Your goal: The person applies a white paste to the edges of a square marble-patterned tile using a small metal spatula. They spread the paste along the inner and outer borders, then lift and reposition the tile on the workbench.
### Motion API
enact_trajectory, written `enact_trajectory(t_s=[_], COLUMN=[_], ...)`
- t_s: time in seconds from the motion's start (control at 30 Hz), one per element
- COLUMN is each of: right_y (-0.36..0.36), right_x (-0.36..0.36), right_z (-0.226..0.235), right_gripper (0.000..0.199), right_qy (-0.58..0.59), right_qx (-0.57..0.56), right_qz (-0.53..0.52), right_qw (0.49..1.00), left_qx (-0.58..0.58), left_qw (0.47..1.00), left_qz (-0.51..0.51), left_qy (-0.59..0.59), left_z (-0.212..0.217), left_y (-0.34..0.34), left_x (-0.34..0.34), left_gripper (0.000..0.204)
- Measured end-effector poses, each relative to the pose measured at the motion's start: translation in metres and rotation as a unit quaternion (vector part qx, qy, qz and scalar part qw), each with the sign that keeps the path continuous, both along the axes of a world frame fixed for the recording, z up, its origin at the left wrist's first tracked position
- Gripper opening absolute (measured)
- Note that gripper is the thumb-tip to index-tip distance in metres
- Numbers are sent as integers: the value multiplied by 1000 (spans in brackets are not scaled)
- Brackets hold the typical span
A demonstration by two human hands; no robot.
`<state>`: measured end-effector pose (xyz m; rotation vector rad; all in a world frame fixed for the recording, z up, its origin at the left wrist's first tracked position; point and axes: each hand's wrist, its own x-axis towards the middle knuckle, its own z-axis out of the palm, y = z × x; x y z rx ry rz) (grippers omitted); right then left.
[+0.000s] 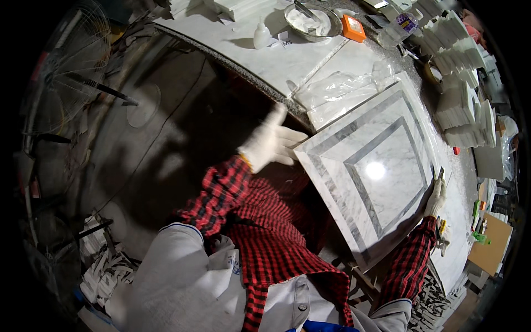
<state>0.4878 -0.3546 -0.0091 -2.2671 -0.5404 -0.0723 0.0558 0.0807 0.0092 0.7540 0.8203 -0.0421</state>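
A marble panel (381, 166) with grey rectangular bands inlaid in white lies tilted at the table's edge, its near-left part jutting past it. My left hand (271, 139), in a white glove, is open with fingers spread beside the panel's left corner. Whether the fingertips touch that corner I cannot tell. At the panel's right edge is my right hand (436, 198), also gloved, gripping the edge; its thumb is hidden. Crumpled clear plastic sheeting (343, 94) lies against the panel's far side. Near my right forearm rests a white glove-like item (442, 243) with some yellow on it.
On the white table (243, 55) stand a small white bottle (261, 35), a metal bowl of white paste (312, 23), an orange box (353, 28) and a clear plastic bottle (398, 30). Stacked white tiles (456, 102) line the right. A fan (66, 72) stands far left.
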Motion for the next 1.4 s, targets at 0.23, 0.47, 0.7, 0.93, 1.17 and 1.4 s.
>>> enact_trajectory(t_s=[0.23,0.47,0.7,0.93,1.17,1.4], right_y=[-5,0,-18,-17,-12,11], right_x=[6,5,6,1,-11,-58], right_z=[1,2,-9,-7,8,28], right_gripper=[39,41,45,46,46,56], right_qy=[-41,-51,-30,-16,62,111], right_qx=[-34,-69,-30,-30,-14,-66], right_qz=[-17,-33,-32,-102,-127,-232], right_qw=[998,996,999,994,990,964], left_qx=[-147,-108,-58,-27,-68,-45], left_qw=[971,976,985,984,976,971], left_qz=[-52,-11,3,-53,109,123], left_qy=[-182,-190,-163,-169,-174,-201], left_z=[-45,-27,-14,-15,-18,-29], left_y=[-14,-112,-103,-67,-44,-37], left_x=[-62,-14,-2,10,-15,-15], left_gripper=[48,40,37,39,39,39])
